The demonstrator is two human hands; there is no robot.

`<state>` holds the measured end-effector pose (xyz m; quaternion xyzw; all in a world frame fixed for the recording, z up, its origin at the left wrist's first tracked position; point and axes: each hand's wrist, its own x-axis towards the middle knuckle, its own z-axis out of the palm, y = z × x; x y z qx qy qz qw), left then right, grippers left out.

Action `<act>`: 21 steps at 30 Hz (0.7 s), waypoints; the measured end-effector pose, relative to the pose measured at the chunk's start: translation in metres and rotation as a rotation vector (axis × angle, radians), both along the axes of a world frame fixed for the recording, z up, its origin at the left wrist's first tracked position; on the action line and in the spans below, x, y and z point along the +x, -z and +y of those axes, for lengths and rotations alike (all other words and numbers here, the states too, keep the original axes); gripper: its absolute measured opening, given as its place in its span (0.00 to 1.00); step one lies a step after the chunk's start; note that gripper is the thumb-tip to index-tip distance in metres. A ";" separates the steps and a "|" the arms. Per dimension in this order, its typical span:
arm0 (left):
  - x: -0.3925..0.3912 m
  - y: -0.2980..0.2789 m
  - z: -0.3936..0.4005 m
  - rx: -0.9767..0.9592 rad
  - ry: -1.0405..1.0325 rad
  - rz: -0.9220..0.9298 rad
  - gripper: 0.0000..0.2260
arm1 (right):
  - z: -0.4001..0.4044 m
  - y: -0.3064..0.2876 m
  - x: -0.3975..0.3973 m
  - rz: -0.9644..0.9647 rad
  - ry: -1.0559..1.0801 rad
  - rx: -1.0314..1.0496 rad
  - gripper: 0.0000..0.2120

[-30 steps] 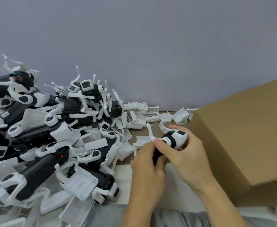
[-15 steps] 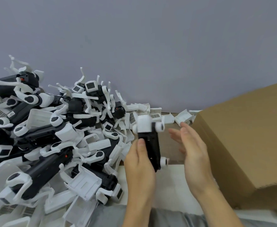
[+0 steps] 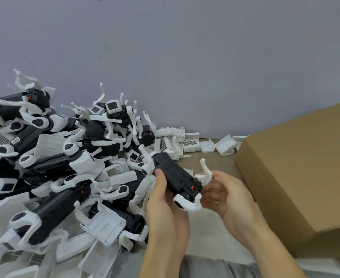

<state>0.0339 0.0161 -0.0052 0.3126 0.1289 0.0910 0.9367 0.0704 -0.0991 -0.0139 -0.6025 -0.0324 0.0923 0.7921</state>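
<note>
A black device with white clip parts (image 3: 175, 175) lies tilted between my two hands at the centre of the view, its end with a small red dot pointing right. My left hand (image 3: 165, 205) grips its black body from below, thumb on the upper edge. My right hand (image 3: 223, 193) cups the white pieces at the right end, fingers curled round them. A white hooked arm (image 3: 205, 169) sticks up above my right fingers.
A big heap of the same black-and-white devices and loose white clips (image 3: 60, 167) fills the left half. A closed cardboard box (image 3: 297, 169) stands at the right. Small white parts (image 3: 207, 146) lie along the grey wall. Brown tabletop and a white sheet lie under my hands.
The device stood upright in my left hand with my right hand open beside it; it now lies tilted to the right and my right hand has closed on its white end.
</note>
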 end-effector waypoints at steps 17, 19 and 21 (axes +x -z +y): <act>0.003 0.004 -0.002 0.318 -0.104 0.094 0.13 | 0.005 0.005 -0.007 -0.130 -0.304 -0.068 0.20; 0.003 0.002 -0.002 0.325 -0.110 0.111 0.13 | 0.006 0.007 -0.006 -0.126 -0.320 -0.061 0.21; 0.002 0.001 -0.002 0.324 -0.116 0.122 0.13 | 0.006 0.010 -0.006 -0.109 -0.316 -0.059 0.23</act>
